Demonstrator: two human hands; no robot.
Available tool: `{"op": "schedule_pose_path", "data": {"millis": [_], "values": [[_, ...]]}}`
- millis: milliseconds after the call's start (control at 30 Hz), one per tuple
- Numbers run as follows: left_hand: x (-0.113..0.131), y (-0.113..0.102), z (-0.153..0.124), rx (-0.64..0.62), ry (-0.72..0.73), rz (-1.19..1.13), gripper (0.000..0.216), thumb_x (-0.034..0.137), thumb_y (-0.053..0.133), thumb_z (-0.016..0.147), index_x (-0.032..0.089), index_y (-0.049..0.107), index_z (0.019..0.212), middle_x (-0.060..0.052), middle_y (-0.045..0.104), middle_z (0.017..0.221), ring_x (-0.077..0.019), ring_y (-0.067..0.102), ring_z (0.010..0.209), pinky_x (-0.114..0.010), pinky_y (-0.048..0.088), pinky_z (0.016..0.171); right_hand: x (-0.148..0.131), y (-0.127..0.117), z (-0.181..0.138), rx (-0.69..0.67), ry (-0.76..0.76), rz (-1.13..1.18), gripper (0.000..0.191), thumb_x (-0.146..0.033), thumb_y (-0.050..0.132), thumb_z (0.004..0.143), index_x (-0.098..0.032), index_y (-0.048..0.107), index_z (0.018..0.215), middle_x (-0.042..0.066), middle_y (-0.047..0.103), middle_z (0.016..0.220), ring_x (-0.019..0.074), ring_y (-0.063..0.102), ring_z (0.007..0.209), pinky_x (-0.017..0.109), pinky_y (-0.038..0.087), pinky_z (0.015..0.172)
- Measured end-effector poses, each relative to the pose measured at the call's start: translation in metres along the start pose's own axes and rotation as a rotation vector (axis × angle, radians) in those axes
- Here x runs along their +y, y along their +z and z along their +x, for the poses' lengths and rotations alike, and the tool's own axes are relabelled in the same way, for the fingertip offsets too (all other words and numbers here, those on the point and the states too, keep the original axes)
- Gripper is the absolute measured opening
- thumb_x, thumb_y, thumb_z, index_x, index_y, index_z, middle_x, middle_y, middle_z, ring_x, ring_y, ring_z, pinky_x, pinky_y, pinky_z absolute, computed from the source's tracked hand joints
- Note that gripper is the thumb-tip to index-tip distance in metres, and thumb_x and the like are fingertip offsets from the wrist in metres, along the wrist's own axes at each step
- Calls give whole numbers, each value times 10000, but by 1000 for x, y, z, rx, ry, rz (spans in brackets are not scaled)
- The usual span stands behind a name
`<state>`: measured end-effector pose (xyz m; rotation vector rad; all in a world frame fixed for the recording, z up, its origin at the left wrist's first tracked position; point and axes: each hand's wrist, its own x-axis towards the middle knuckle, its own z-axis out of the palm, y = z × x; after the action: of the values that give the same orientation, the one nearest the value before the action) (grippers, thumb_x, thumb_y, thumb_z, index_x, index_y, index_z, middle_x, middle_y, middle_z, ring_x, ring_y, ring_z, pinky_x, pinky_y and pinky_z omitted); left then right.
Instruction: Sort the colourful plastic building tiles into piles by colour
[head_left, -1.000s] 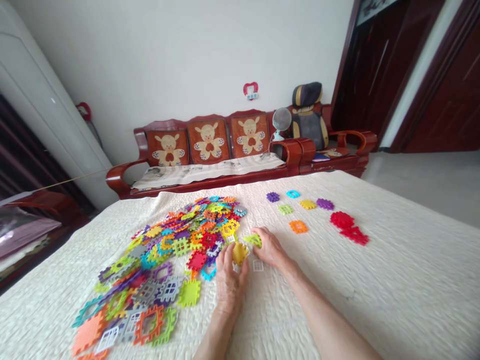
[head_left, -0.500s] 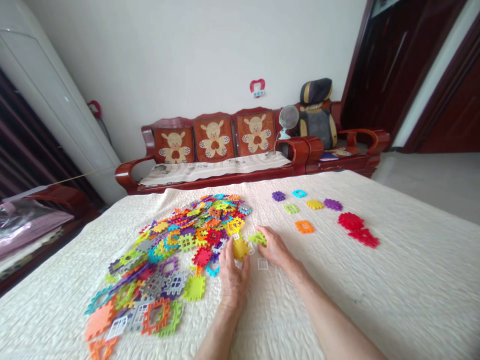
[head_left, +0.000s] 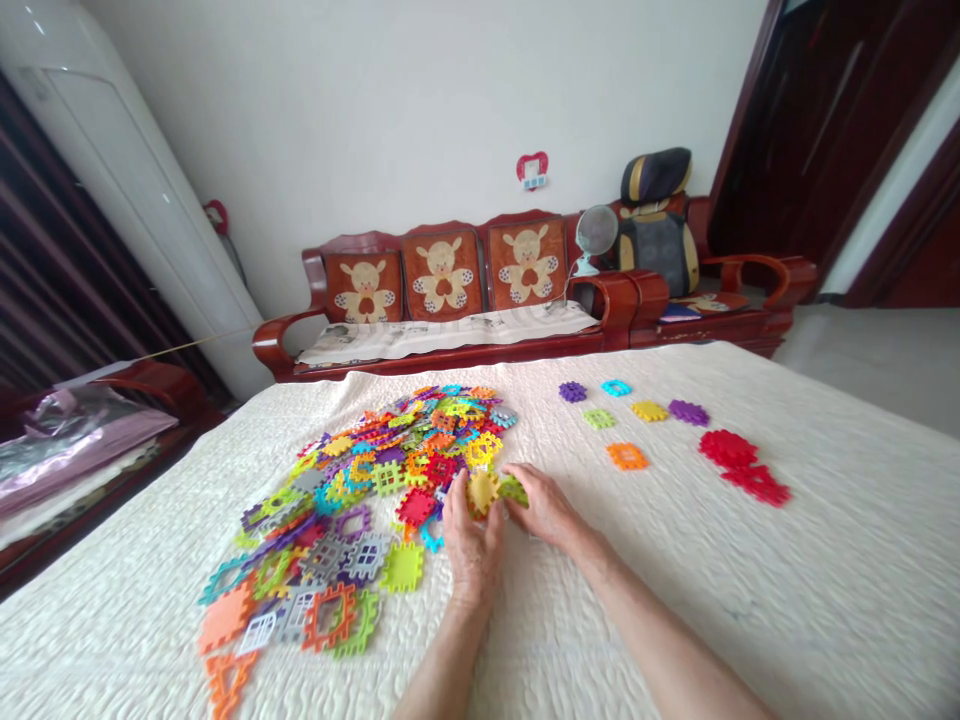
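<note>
From my remote view, I have the left hand (head_left: 474, 550) holding a yellow piece (head_left: 483, 491) between thumb and fingers, beside the colourful pile (head_left: 388, 478); my right hand (head_left: 547, 507) grips a green piece (head_left: 514, 489) next to it, over the cream surface (head_left: 600, 625).

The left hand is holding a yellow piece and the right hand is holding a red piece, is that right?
Not quite: the head view shows the right hand holding a green piece, not a red one. The left hand is holding a yellow piece.
</note>
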<state>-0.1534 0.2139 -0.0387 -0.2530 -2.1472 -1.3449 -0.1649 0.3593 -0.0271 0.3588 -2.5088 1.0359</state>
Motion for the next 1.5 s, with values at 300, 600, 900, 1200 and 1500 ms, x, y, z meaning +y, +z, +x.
{"op": "schedule_pose_path", "data": {"millis": [300, 600, 900, 1200, 1500], "values": [[1, 4, 2, -6, -148, -284, 512, 454, 567, 835, 186, 517, 1268, -113, 631, 1197, -216, 621, 1073, -337, 522, 889, -4, -8, 0, 10, 53, 66, 442, -113, 600, 722, -189, 596, 1157, 89, 680, 1094, 200, 644, 966, 332, 500, 863], [-2, 3, 4, -30, -141, -274, 407, 474, 595, 814, 182, 632, 1095, -88, 678, 1060, -189, 642, 964, -311, 518, 851, 5, -12, -1, 31, 66, 24, 516, -72, 560, 701, -180, 546, 1206, 101, 627, 1186, 209, 589, 1092, 366, 458, 954], [-10, 11, 0, -83, -204, -363, 575, 401, 644, 793, 170, 471, 1291, -128, 605, 1226, -216, 627, 1066, -356, 513, 924, 11, -9, -1, 5, 81, -13, 538, -82, 570, 710, -174, 519, 1238, 102, 621, 1135, 197, 608, 992, 343, 486, 879], [-3, 8, 0, -85, -201, -317, 588, 374, 660, 772, 176, 472, 1293, -126, 591, 1247, -231, 597, 1115, -381, 491, 960, 10, -13, 0, 27, 53, 2, 543, -18, 527, 694, -177, 537, 1213, 106, 618, 1171, 213, 570, 1106, 375, 450, 965], [-6, 7, 0, -66, -158, -261, 600, 359, 687, 741, 203, 496, 1288, -109, 583, 1271, -256, 559, 1179, -386, 494, 964, 12, -9, 0, -11, 75, -64, 549, -25, 523, 694, -141, 519, 1231, 129, 610, 1195, 233, 558, 1125, 391, 432, 991]]}}
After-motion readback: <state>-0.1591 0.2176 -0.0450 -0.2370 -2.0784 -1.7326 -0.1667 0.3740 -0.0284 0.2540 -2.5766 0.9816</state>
